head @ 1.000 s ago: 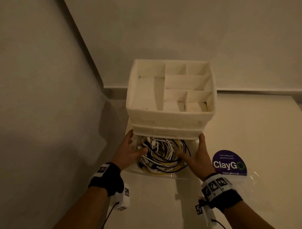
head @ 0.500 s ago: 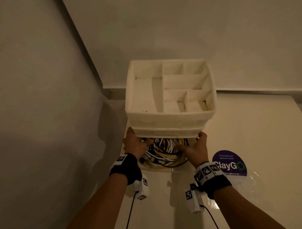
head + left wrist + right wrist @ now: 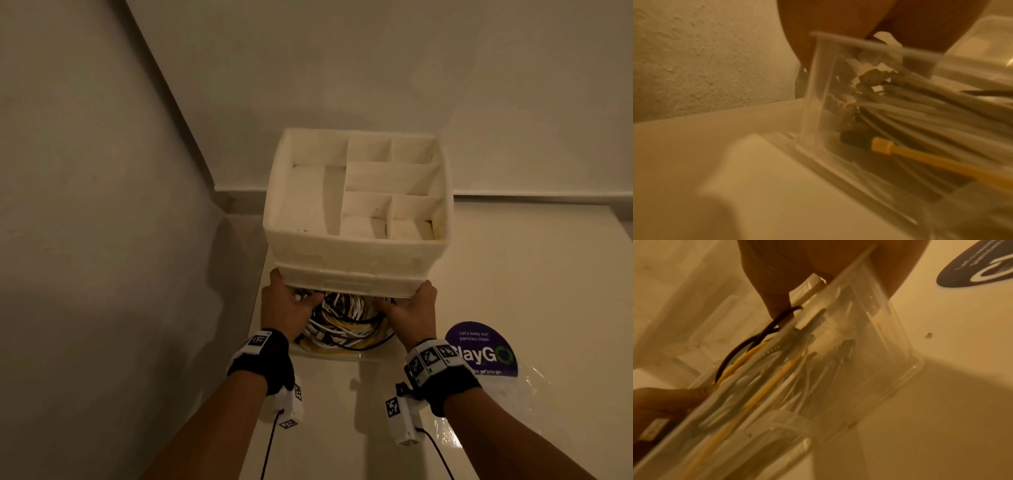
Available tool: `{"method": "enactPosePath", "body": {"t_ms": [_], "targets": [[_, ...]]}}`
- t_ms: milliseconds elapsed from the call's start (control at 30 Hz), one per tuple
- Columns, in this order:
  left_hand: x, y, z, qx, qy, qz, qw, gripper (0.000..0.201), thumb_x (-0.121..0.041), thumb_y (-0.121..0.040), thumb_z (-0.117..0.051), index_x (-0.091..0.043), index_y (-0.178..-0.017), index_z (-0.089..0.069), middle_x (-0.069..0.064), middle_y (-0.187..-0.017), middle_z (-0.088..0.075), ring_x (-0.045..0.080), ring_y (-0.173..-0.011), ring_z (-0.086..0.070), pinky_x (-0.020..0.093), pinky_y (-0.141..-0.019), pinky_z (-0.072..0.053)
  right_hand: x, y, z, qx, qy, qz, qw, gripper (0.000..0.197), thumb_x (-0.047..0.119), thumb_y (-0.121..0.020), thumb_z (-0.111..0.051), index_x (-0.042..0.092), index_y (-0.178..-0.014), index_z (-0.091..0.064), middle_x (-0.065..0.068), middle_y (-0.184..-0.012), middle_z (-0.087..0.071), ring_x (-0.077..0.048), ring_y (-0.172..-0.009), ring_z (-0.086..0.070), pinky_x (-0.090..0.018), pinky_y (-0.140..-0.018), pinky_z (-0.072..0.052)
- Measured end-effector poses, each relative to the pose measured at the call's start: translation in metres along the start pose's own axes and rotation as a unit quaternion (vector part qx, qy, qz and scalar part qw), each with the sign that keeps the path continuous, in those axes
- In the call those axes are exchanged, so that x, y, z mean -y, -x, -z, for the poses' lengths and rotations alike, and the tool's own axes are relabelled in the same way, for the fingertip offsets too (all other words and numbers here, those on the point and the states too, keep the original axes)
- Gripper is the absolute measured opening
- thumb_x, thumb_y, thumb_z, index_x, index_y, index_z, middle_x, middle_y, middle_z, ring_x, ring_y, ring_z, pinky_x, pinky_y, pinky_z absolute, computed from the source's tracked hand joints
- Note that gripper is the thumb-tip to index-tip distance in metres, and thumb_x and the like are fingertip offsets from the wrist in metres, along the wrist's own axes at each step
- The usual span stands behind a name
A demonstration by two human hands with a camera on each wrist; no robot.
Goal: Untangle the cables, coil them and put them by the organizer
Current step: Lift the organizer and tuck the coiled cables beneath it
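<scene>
A white organizer (image 3: 356,253) with an open, divided top tray stands on the counter near the corner. Its clear bottom drawer (image 3: 342,354) is partly out and holds a tangle of white, yellow and black cables (image 3: 346,322). My left hand (image 3: 287,308) grips the drawer's left wall, thumb inside on the cables. My right hand (image 3: 411,311) grips the right wall the same way. The left wrist view shows the clear wall (image 3: 818,84), grey cables (image 3: 931,113) and a yellow plug (image 3: 882,146). The right wrist view shows my thumb (image 3: 772,288) against cables (image 3: 760,386).
A wall (image 3: 102,240) runs close along the left of the counter (image 3: 531,274), and another wall closes off the back. A round purple ClayGo sticker (image 3: 481,347) lies on the counter right of the drawer, under shiny film.
Both hands have moved forward toward the organizer, and the drawer has slid partly back in, so less of the cables shows.
</scene>
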State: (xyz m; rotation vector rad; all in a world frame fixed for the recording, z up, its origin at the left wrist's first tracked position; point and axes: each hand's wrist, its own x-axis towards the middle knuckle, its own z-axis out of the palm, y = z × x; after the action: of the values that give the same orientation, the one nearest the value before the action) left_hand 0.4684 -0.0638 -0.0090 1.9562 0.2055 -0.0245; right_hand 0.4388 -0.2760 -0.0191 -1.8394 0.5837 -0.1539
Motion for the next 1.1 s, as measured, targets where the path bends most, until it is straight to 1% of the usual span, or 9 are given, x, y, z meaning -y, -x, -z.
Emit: {"method": "enactPosePath", "body": {"t_ms": [133,233,333,467,567,667,833,933,1100], "targets": [[0.002,-0.002,0.021,0.101,0.076,0.039,0.991,0.07,-0.028,-0.073,-0.079,-0.022,-0.133,-0.043,-0.009,-0.121,-0.061,0.007,-0.11,-0.06,0.035,-0.097,-0.047,-0.002,0.006,0.023,0.102,-0.101,-0.014,0.99,0.061,0.007,-0.077,-0.074,0.021,-0.128,-0.043,-0.004,-0.133,-0.04,-0.017,-0.107,-0.054,-0.027,-0.078,-0.053],[0.005,-0.004,0.048,0.222,0.062,0.024,0.973,0.088,-0.034,-0.065,-0.073,-0.038,-0.144,-0.033,-0.011,-0.139,-0.051,0.005,-0.125,-0.048,0.038,-0.103,-0.041,-0.015,0.007,0.059,0.259,-0.027,-0.006,0.966,0.095,0.016,-0.069,-0.076,0.034,-0.146,-0.024,0.009,-0.152,-0.03,-0.016,-0.134,-0.037,-0.043,-0.11,-0.037],[0.017,-0.003,0.071,0.305,0.014,0.04,0.951,0.104,-0.032,-0.051,-0.063,-0.06,-0.141,-0.018,-0.014,-0.153,-0.03,0.01,-0.138,-0.03,0.036,-0.1,-0.038,-0.025,0.013,0.084,0.345,0.105,-0.002,0.933,0.116,0.014,-0.072,-0.081,0.032,-0.152,0.002,0.019,-0.154,-0.012,-0.011,-0.144,-0.017,-0.036,-0.118,-0.02],[0.034,-0.002,0.089,0.363,-0.098,0.033,0.926,0.11,-0.02,-0.062,-0.061,-0.065,-0.139,0.004,-0.019,-0.142,-0.035,0.022,-0.111,-0.05,0.044,-0.071,-0.054,-0.015,0.01,0.087,0.385,0.148,-0.002,0.911,0.127,0.015,-0.069,-0.085,0.034,-0.15,0.011,0.023,-0.153,-0.006,0.001,-0.137,-0.018,-0.013,-0.103,-0.026],[0.03,-0.003,0.089,0.391,-0.193,-0.014,0.9,0.123,-0.01,-0.067,-0.066,-0.056,-0.139,0.022,-0.016,-0.156,-0.01,0.024,-0.114,-0.052,0.044,-0.077,-0.057,-0.005,0.003,0.081,0.394,0.161,0.014,0.905,0.131,0.014,-0.066,-0.086,0.04,-0.146,0.013,0.029,-0.146,-0.011,0.004,-0.132,-0.023,0.006,-0.082,-0.031],[0.02,-0.004,0.079,0.397,-0.171,-0.017,0.902,0.134,-0.008,-0.07,-0.079,-0.045,-0.141,0.028,-0.019,-0.152,-0.008,0.003,-0.121,-0.048,0.021,-0.079,-0.054,-0.002,0.0,0.081,0.396,0.153,0.009,0.905,0.135,0.017,-0.062,-0.089,0.046,-0.146,0.013,0.028,-0.145,-0.021,-0.001,-0.129,-0.038,-0.003,-0.088,-0.037],[0.024,-0.005,0.075,0.35,-0.116,-0.024,0.929,0.135,-0.023,-0.06,-0.09,-0.047,-0.148,0.009,-0.025,-0.154,-0.014,0.002,-0.142,-0.016,0.026,-0.098,-0.042,-0.005,-0.003,0.082,0.367,0.165,0.012,0.915,0.127,0.019,-0.062,-0.087,0.054,-0.145,0.002,0.029,-0.135,-0.04,0.002,-0.113,-0.051,-0.014,-0.091,-0.042],[0.025,-0.003,0.071,0.287,-0.094,-0.013,0.953,0.119,-0.013,-0.062,-0.09,-0.045,-0.147,-0.012,-0.019,-0.15,-0.025,0.001,-0.139,-0.023,0.032,-0.106,-0.036,-0.007,-0.001,0.077,0.335,0.148,0.033,0.93,0.115,0.016,-0.065,-0.085,0.048,-0.148,-0.012,0.024,-0.148,-0.032,-0.006,-0.134,-0.038,-0.034,-0.109,-0.037],[0.029,-0.005,0.057,0.218,0.015,0.042,0.975,0.097,0.006,-0.067,-0.082,-0.028,-0.145,-0.034,-0.007,-0.15,-0.04,0.024,-0.13,-0.047,0.044,-0.099,-0.049,-0.011,0.002,0.07,0.308,0.102,0.044,0.945,0.104,0.008,-0.072,-0.081,0.044,-0.148,-0.02,0.021,-0.148,-0.036,-0.01,-0.139,-0.034,-0.04,-0.109,-0.039]]}}
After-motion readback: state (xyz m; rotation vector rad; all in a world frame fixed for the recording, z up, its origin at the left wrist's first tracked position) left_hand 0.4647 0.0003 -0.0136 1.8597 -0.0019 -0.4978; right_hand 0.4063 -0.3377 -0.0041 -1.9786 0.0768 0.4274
